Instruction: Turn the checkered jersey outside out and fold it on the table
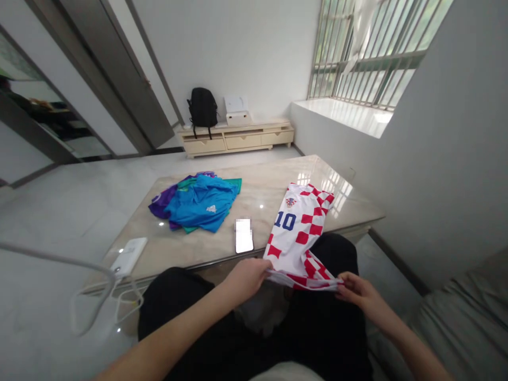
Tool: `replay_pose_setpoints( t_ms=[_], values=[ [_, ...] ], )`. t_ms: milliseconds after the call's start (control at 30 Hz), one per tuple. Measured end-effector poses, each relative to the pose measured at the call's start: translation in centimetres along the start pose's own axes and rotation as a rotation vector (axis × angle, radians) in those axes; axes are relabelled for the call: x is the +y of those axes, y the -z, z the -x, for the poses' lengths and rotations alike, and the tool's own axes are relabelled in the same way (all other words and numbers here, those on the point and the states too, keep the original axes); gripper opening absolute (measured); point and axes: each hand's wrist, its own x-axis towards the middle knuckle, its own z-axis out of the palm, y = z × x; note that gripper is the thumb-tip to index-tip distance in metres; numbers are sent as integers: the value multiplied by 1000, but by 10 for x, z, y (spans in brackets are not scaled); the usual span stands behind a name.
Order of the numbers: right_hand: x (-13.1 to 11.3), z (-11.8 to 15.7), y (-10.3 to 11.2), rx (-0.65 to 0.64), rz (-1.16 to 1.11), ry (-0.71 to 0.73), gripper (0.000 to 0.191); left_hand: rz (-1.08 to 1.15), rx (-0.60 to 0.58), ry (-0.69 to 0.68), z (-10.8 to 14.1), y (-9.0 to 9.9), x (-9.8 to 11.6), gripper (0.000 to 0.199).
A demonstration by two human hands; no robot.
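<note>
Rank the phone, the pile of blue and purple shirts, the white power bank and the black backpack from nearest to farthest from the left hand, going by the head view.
From the left hand:
1. Phone, on the table just beyond the hand.
2. Pile of blue and purple shirts, farther back on the table, to the left.
3. White power bank, at the table's near left edge.
4. Black backpack, on the low cabinet against the far wall.

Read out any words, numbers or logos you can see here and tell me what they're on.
"10": blue number on the red-and-white checkered jersey, under a small crest too small to read.
White logo on the blue shirt: too small to read.
Phone screen: blurred, unreadable.
</note>
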Motion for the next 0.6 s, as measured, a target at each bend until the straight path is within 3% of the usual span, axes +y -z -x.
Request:
replay_pose_setpoints(
  t_ms=[133,233,333,433,533,600],
  values=[
    [-22,22,11,-121,67,-21,37,82,-32,-82,21,8,5,23],
    [-55,16,15,-102,117,16,38,123,84,-119,-5,31,-3,23],
    [-103,-22,24,38,198,133,45,70,264,-148,-72,70,-13,19],
    [-161,-89,43,323,246,291,50,30,354,-141,-160,122,-14,18],
    [-213,-163,68,499,301,349,41,-25,414,-113,-239,170,1,16],
    [-230,-201,80,590,352,369,39,-63,468,-80,-275,183,15,24]
  ],
)
